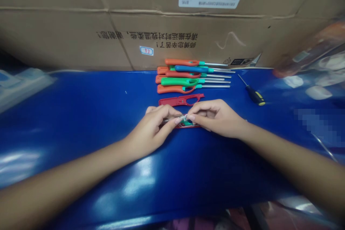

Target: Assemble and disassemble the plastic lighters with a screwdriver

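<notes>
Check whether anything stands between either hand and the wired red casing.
Nothing visible does: the left hand and right hand meet over the casing, pinching at small parts. The loose red shell half lies just beyond the hands, and the screwdriver lies farther right; neither blocks them.

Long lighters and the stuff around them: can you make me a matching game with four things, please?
Things:
1. screwdriver
2. loose red shell half
3. cardboard box
4. long lighters

Clues:
A. grouped together, metal tubes pointing right in the picture
B. has printing that looks upside down
C. has a black and yellow handle
D. lies just beyond the left hand and right hand

Right pairs: 1-C, 2-D, 3-B, 4-A
</notes>
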A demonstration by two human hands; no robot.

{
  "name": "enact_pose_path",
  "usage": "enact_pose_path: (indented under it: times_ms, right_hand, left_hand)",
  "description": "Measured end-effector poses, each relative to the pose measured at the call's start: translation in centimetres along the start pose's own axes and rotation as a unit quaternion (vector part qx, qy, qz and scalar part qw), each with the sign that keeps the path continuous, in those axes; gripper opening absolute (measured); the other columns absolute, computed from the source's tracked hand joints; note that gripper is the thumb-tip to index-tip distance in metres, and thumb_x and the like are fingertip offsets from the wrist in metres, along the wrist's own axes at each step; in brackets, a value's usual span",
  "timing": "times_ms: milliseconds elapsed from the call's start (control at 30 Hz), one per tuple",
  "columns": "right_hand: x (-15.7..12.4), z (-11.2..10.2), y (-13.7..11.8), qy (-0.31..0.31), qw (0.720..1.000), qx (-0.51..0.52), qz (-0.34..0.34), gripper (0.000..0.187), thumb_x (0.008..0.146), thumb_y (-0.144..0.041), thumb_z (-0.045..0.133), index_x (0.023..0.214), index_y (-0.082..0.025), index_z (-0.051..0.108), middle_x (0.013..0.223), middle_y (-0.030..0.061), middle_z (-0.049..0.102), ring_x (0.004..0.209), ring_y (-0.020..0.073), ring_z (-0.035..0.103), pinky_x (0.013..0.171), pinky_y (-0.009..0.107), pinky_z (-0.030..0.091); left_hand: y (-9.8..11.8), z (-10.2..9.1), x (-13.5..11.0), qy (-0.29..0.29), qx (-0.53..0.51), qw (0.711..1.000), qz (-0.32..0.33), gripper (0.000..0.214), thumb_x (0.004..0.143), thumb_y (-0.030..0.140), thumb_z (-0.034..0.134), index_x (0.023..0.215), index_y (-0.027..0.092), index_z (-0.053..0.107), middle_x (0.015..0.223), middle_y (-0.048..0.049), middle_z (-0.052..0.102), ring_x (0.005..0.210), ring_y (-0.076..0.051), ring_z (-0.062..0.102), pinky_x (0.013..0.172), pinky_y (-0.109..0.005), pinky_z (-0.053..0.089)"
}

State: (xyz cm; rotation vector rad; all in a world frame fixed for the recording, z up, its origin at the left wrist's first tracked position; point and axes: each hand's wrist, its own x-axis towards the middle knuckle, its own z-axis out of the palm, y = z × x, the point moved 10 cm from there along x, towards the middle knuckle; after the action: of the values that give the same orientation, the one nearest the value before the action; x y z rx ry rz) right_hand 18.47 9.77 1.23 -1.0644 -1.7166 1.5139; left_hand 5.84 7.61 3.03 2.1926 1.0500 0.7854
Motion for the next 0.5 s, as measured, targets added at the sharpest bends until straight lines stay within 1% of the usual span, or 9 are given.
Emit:
enact_pose_path:
  times_ms: [67, 133, 200, 267, 400, 467, 500]
  right_hand:
    - [0.02, 0.06, -0.04, -0.003, 1.000, 0.006, -0.003, 0.014, 0.082, -0.030, 0.074, 0.082, -0.016, 0.072, 0.067, -0.0030, 0.065, 0.054, 0.0062, 0.053, 0.054, 0.022, 0.044]
    - [0.04, 0.00, 0.09, -0.001, 1.000, 0.010, -0.003, 0.015, 0.081, -0.031, 0.075, 0.081, -0.016, 0.073, 0.076, 0.0002, 0.071, 0.065, 0.0095, 0.061, 0.063, 0.024, 0.050]
    - [0.06, -0.04, 0.36, -0.001, 1.000, 0.012, 0.001, 0.017, 0.080, -0.033, 0.076, 0.082, -0.017, 0.073, 0.081, 0.0019, 0.072, 0.072, 0.0118, 0.064, 0.068, 0.026, 0.051]
    - [0.08, -0.05, 0.64, -0.002, 1.000, 0.014, 0.007, 0.018, 0.080, -0.034, 0.076, 0.082, -0.017, 0.072, 0.079, 0.0010, 0.071, 0.069, 0.0107, 0.062, 0.065, 0.025, 0.049]
    - [0.10, -0.13, 0.67, 0.004, 1.000, 0.017, 0.012, 0.019, 0.081, -0.034, 0.075, 0.080, -0.017, 0.068, 0.066, -0.0037, 0.061, 0.054, 0.0059, 0.048, 0.052, 0.022, 0.039]
    - [0.10, -0.15, 0.60, 0.007, 1.000, 0.012, 0.015, 0.021, 0.081, -0.036, 0.074, 0.080, -0.017, 0.067, 0.063, -0.0043, 0.058, 0.051, 0.0056, 0.044, 0.050, 0.022, 0.036]
    - [0.10, -0.16, 0.58, 0.009, 1.000, 0.008, 0.017, 0.022, 0.081, -0.038, 0.074, 0.080, -0.017, 0.067, 0.064, -0.0038, 0.058, 0.052, 0.0061, 0.044, 0.051, 0.022, 0.037]
  left_hand:
    - [0.14, 0.06, -0.05, -0.005, 0.008, 1.000, 0.008, 0.017, 0.103, 0.029, 0.052, 0.109, 0.021, 0.065, 0.089, 0.0020, 0.072, 0.081, -0.016, 0.063, 0.092, -0.034, 0.038]
    - [0.22, 0.15, -0.07, -0.009, 0.009, 1.000, 0.013, 0.016, 0.103, 0.028, 0.051, 0.110, 0.021, 0.064, 0.091, 0.0024, 0.072, 0.082, -0.015, 0.063, 0.092, -0.034, 0.037]
    - [0.19, 0.23, -0.07, -0.011, 0.009, 1.000, 0.013, 0.016, 0.104, 0.028, 0.051, 0.111, 0.021, 0.063, 0.093, 0.0023, 0.073, 0.082, -0.016, 0.063, 0.091, -0.034, 0.037]
    - [0.04, 0.22, -0.04, -0.008, 0.003, 1.000, 0.006, 0.016, 0.104, 0.029, 0.050, 0.110, 0.021, 0.063, 0.096, 0.0014, 0.073, 0.084, -0.016, 0.064, 0.090, -0.034, 0.037]
    - [-0.21, 0.17, -0.02, 0.002, -0.016, 1.000, -0.004, 0.018, 0.104, 0.032, 0.048, 0.109, 0.021, 0.062, 0.099, -0.0003, 0.073, 0.088, -0.018, 0.064, 0.090, -0.035, 0.039]
    - [-0.27, 0.23, -0.04, 0.003, -0.018, 1.000, -0.005, 0.019, 0.104, 0.032, 0.048, 0.109, 0.021, 0.062, 0.099, -0.0004, 0.072, 0.088, -0.018, 0.064, 0.090, -0.035, 0.039]
    - [-0.29, 0.25, -0.05, 0.002, -0.015, 1.000, -0.005, 0.018, 0.104, 0.032, 0.048, 0.109, 0.021, 0.062, 0.100, -0.0003, 0.072, 0.089, -0.018, 0.064, 0.091, -0.035, 0.038]
